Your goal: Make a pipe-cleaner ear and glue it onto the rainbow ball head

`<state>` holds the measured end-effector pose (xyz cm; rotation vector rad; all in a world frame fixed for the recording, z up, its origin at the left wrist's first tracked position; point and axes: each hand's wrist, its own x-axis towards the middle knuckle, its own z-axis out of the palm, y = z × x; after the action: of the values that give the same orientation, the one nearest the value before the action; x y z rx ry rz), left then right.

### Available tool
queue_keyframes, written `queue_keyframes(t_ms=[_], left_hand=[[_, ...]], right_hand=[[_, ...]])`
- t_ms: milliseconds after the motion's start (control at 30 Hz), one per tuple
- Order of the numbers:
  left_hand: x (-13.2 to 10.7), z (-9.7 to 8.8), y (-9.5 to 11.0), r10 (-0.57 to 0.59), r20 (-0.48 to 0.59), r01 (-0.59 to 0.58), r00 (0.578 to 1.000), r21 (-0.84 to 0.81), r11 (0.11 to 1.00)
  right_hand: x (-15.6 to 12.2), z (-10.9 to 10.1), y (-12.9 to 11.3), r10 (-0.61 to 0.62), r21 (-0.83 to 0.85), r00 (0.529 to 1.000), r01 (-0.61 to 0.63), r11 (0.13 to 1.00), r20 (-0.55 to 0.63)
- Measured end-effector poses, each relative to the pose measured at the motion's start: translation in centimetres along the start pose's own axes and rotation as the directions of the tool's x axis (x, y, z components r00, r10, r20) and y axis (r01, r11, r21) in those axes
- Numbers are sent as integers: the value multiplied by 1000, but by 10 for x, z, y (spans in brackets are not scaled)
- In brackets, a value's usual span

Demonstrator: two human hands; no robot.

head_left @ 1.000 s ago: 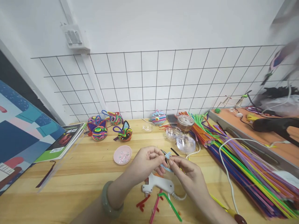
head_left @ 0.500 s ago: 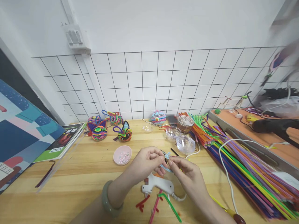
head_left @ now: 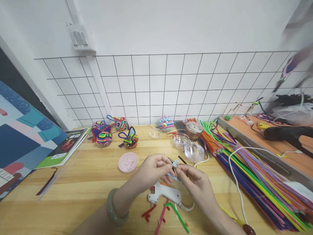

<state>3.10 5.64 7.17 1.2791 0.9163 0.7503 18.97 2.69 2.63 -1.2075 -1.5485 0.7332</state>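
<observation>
My left hand (head_left: pixel 157 169), a green bangle on its wrist, pinches a small light-blue pipe cleaner (head_left: pixel 175 163) bent into short loops. From the other side the thumb and fingers of my right hand (head_left: pixel 193 176) close on the same piece. A light-blue length shows below the fingertips. Thin dark points stick out beside the piece; what they belong to is hidden by my fingers. Under my hands a white glue gun (head_left: pixel 166 192) lies on the table. Red pipe cleaner bits (head_left: pixel 147 213) and a bent green pipe cleaner (head_left: pixel 178 217) are in front of it.
A pink dish (head_left: pixel 128 162) of beads stands left of my hands. Several colourful pipe-cleaner figures (head_left: pixel 104 138) sit at the back left. Clear plastic cups (head_left: pixel 194 151) are behind my right hand. A large bundle of pipe cleaners (head_left: pixel 254 182) and a white cord (head_left: pixel 234 169) lie right.
Both hands keep their pinch on the light-blue pipe cleaner, almost still. The whole view has shifted very slightly.
</observation>
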Motion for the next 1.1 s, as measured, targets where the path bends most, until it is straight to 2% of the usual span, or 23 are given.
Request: queue_keyframes(t_ms=[567,833,1100], left_hand=[[0,0,1,-18,4,18,1000,46,999],[1,-2,3,-9,-5,10,1000,127,992],[1,-1,4,-3,1,3,1000,93,996]], right_hand=[[1,-1,2,-15,0,1000,15,1000,25],[0,0,1,-7,-3,999,7,1000,32],[0,-2,0,-17,-14,999,17,1000,29]])
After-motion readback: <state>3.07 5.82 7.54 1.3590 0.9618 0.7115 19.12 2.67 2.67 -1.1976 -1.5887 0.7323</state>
